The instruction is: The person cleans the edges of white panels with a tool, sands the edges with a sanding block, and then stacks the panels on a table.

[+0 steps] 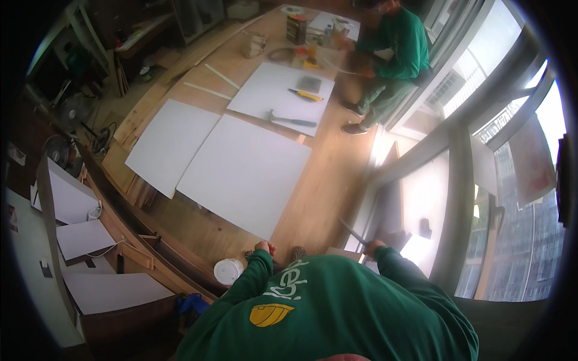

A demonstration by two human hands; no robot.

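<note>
My right hand [374, 247] grips a long thin dark tool [354, 231], its narrow end pointing forward and left; the exact kind is hard to make out. Close to my body, my left hand [265, 247] is closed, and whatever may be in it is hidden. Just ahead of that hand is the near corner of a large white board [247, 171] on the work table. A second white board [173, 144] adjoins it on the left. Farther off, a third white board [265, 90] bears a claw hammer [293, 121], a yellow utility knife [307, 95] and a grey square [310, 84].
A white bucket [229, 272] stands by my left forearm. Across the table, a person [397, 48] in green works near a dark can [296, 29] and bottles. Windows [481, 228] line the right. White panels [114, 293] stand on the left, with a fan [56, 148] behind.
</note>
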